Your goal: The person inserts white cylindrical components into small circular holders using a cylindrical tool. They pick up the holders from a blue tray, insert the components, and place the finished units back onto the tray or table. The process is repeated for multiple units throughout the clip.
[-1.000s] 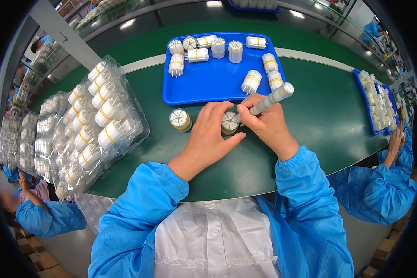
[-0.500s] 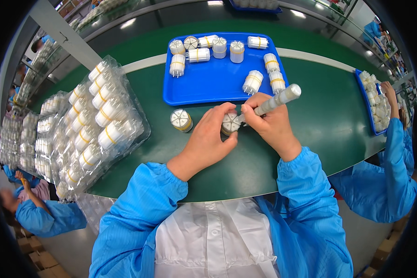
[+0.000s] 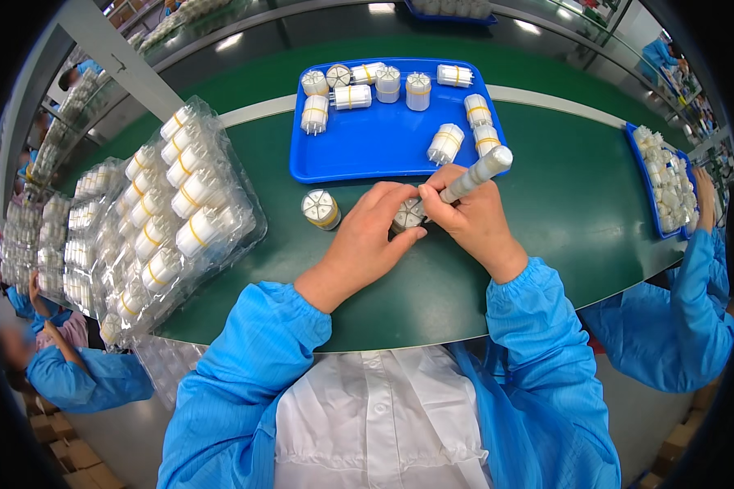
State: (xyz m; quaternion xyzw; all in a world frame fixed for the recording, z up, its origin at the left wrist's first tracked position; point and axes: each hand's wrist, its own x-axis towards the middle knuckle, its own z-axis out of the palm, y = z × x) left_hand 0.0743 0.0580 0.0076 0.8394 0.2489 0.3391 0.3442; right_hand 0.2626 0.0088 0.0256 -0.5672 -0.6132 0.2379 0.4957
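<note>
Head view, near to far. Nearest the viewer, two blue-sleeved forearms rise from the lower edge onto the dark green belt surface (image 3: pixel 546 212). The left hand (image 3: pixel 367 236) is curled around a small white cylindrical part with a segmented end face (image 3: pixel 408 214), its fingertips wrapping the part's left and near sides and steadying it on the belt. The right hand (image 3: pixel 473 220) is clenched, pen-fashion, on a slim white rod-shaped tool (image 3: pixel 477 175), whose lower tip meets the part's end face.

The part lies between the two hands, just near of the blue rectangular plastic tray (image 3: pixel 359 147). Its short axis appears tipped so that the segmented face points up and slightly toward the viewer; the exact tilt is partly hidden by fingers. The tool's long axis runs from near-left at the part to far-right, its free end rising over the tray's near-right corner.

Judged from this pose, the step goes best with the left hand holding the part firmly against rotation while the right keeps the tool in line with the face, pressing along the tool's axis, not sideways.

A second banded white cylinder (image 3: pixel 320 209) stands upright just left of the left hand. Clear blister packs of similar cylinders (image 3: pixel 179 212) lie further left; more cylinders rest on the tray beyond.
</note>
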